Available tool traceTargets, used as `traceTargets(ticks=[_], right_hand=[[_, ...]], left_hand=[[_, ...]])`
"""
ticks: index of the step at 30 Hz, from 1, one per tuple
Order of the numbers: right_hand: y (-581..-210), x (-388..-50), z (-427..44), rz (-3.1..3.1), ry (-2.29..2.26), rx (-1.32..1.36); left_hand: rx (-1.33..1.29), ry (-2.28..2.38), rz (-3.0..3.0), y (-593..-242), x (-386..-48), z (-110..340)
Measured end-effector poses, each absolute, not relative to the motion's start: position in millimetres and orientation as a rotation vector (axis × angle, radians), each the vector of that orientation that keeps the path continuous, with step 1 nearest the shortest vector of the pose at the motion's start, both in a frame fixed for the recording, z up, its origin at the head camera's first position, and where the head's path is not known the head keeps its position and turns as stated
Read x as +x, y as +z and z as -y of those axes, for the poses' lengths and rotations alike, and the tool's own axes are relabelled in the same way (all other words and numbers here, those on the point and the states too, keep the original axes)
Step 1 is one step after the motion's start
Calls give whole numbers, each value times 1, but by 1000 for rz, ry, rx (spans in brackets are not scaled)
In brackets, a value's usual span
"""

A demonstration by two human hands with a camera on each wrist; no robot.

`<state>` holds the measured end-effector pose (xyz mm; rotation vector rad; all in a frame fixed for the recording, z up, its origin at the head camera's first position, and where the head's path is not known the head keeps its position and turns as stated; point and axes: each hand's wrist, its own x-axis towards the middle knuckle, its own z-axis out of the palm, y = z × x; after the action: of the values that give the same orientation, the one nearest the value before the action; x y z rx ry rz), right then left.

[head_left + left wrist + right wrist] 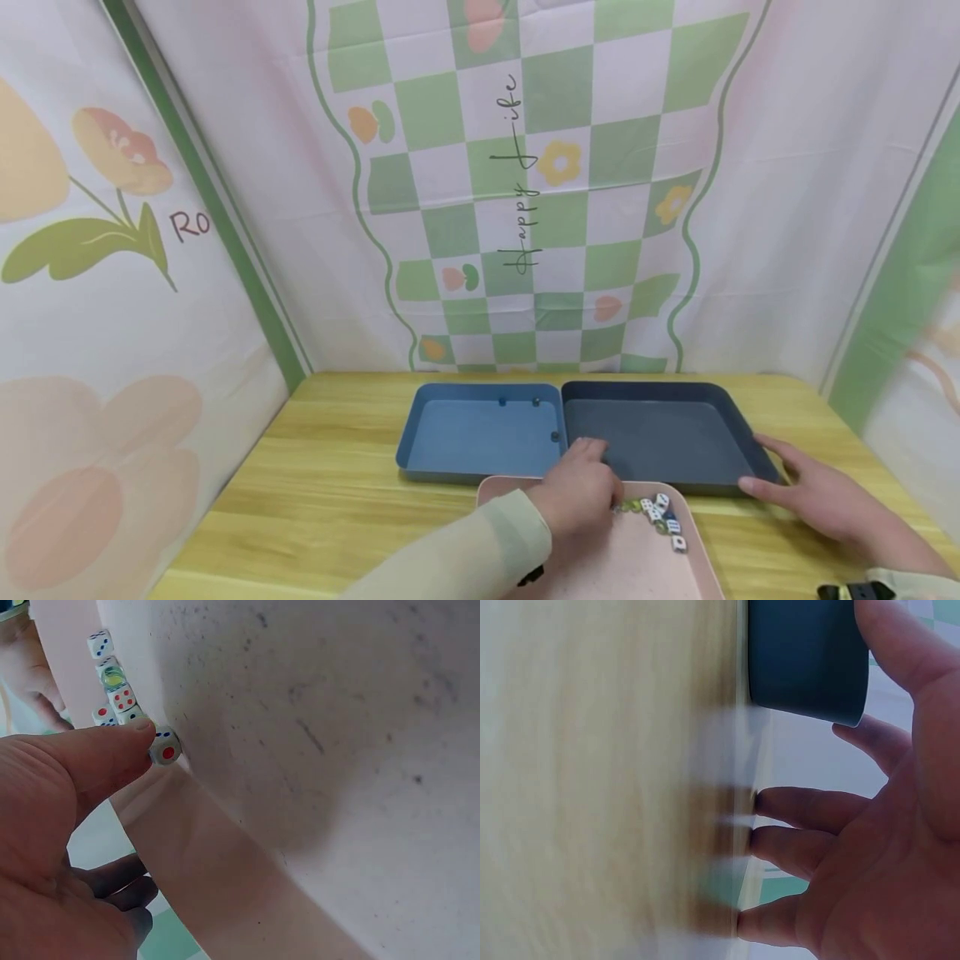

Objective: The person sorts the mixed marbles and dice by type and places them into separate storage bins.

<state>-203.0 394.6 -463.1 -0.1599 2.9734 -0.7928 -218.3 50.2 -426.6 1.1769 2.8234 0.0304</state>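
Note:
My left hand [577,492] reaches over the far rim of the pink tray [615,567]. Seen from the left wrist, its thumb and index finger pinch a white die [166,746] beside the tray wall; the index finger is mostly behind the thumb. More white dice [673,527] and small green pieces [634,505] lie clustered in the tray's far right corner. My right hand [817,492] touches the dark grey tray [660,433] at its near right corner with thumb and index finger. Its other fingers stretch out past the tray's edge, by the table.
A blue tray [480,437] sits left of the dark grey one, with a few small dark pieces [536,402] in it. All three trays stand on a wood-grain table [300,500]. Printed curtains [495,208] close off the back and sides.

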Motion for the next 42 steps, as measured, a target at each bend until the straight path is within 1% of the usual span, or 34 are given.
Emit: traceTargets(ticks=[13, 20, 29, 34, 42], right_hand=[[-463, -201, -393, -2989, -800, -175], [-463, -201, -393, -2979, -812, -166], [-463, -202, -393, -2986, -790, -166], [-461, -202, -392, -2983, -794, -167], [-462, -201, -392, -2986, -796, -176]], left_hand=[[1109, 25, -2841, -437, -222, -46], [1147, -13, -2845, -437, -223, -44], [1122, 47, -2790, -435, -221, -43], [1092, -3, -2779, -437, -222, -46], [1121, 4, -2754, -440, -221, -47]])
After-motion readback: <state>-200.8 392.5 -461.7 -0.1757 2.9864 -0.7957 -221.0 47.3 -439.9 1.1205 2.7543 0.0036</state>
